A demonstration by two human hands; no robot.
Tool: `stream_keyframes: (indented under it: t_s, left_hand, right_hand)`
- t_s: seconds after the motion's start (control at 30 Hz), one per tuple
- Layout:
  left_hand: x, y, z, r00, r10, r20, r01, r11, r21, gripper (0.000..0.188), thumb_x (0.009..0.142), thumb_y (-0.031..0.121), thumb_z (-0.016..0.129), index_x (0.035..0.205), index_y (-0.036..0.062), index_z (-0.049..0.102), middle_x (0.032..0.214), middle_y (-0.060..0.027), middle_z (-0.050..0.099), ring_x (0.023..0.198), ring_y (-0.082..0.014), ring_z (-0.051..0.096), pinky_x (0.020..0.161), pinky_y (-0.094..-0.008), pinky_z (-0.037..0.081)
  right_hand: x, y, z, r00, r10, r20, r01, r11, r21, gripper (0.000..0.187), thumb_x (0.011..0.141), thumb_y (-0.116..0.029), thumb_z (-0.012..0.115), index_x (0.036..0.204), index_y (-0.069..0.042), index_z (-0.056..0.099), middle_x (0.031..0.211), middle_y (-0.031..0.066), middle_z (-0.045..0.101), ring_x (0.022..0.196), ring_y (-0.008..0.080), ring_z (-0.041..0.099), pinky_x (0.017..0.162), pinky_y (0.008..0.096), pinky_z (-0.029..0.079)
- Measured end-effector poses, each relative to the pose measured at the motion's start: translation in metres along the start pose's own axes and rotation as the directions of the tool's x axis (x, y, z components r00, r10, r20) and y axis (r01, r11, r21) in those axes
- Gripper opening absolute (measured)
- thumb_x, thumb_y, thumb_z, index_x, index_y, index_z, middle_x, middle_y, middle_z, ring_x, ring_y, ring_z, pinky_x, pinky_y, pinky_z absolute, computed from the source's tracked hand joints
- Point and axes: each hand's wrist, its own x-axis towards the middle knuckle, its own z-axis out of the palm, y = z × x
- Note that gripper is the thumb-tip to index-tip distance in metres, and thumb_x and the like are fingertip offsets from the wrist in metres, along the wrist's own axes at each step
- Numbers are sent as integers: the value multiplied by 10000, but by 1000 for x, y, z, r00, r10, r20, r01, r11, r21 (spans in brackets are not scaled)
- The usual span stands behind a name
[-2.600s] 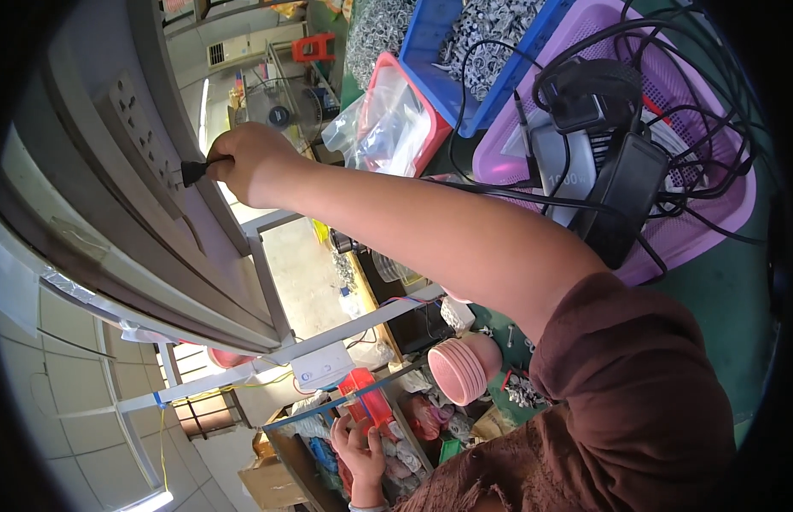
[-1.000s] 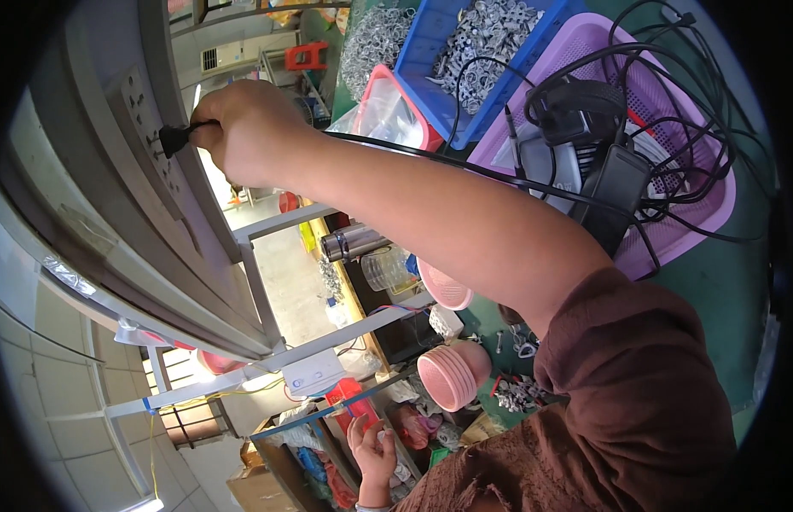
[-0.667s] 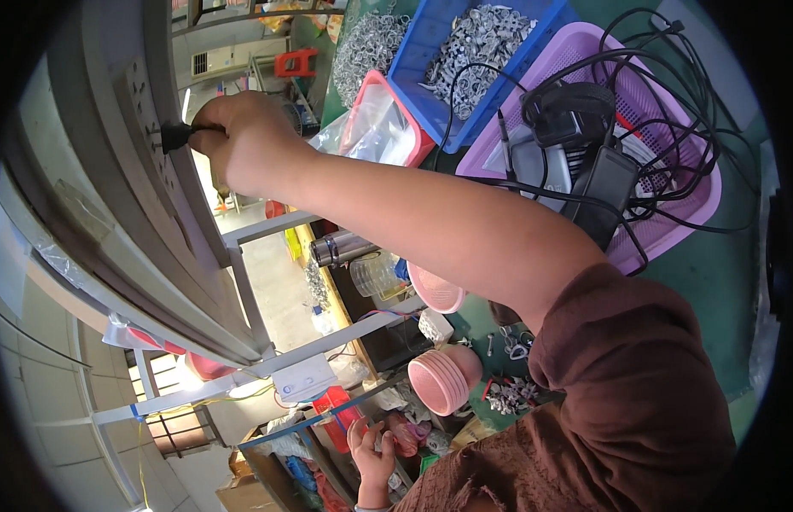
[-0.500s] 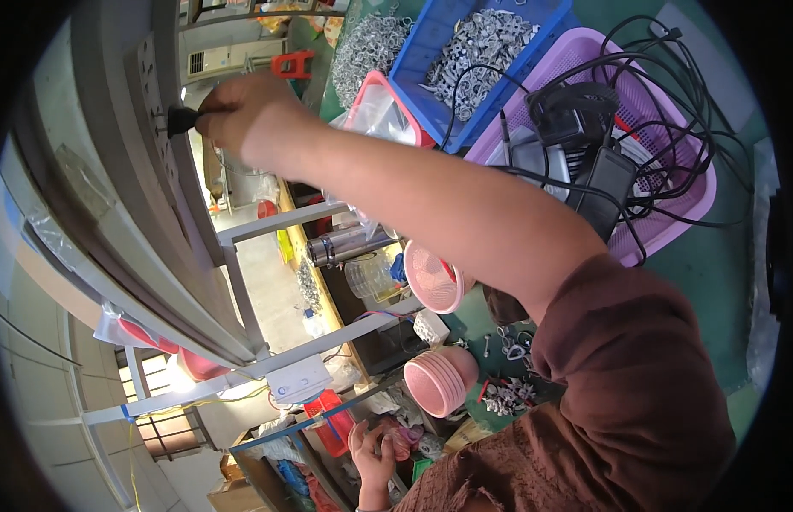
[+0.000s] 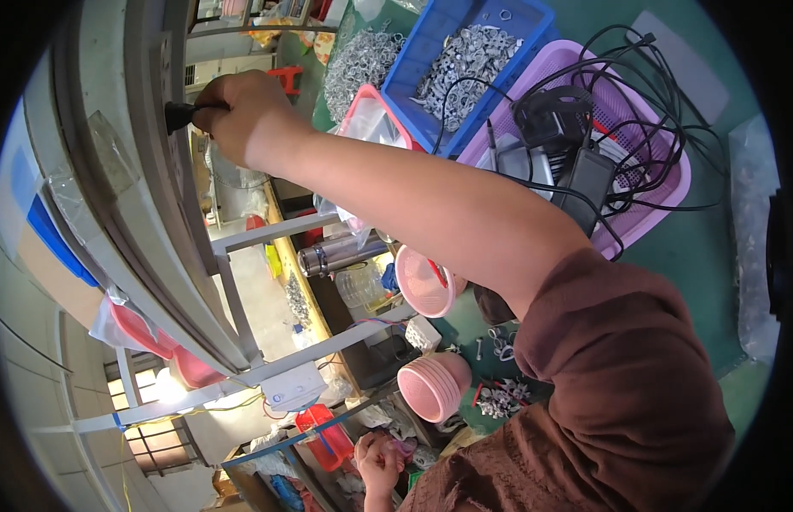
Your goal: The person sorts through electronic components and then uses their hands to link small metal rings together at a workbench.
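My right hand [image 5: 249, 119] pinches the black plug [image 5: 180, 116] by the socket strip [image 5: 166, 70], upper left of the frame; a sideways tug could jam it. The strip sits nearly edge-on, hiding whether it's seated. My left hand [image 5: 378, 463], lower centre, half curls; I can't tell if it holds anything.

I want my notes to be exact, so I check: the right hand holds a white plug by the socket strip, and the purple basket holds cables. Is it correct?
Not quite: the plug is black, not white, as the head view shows. The right hand does hold it by the socket strip, and the purple basket holds cables.
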Motion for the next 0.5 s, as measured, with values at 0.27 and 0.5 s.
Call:
stream_keyframes:
  t_s: [0.27,0.5]
  left_hand:
    - [-8,9,-1,1000,-22,13,23,997,-76,169,712,121,597,836,7,607,1012,-190,512,969,-316,468,834,-386,373]
    - [-19,5,14,992,-35,124,50,992,-118,204,694,65,583,888,4,596,1087,-188,477,954,-308,483,765,-350,416]
  right_hand:
    - [4,-10,1,998,-3,56,14,977,-213,193,770,-141,571,934,-52,618,825,157,611,752,273,589,675,335,462]
    - [11,-14,-9,991,75,111,-20,902,-432,200,772,-206,579,928,-96,638,849,133,621,798,258,592,703,321,462]
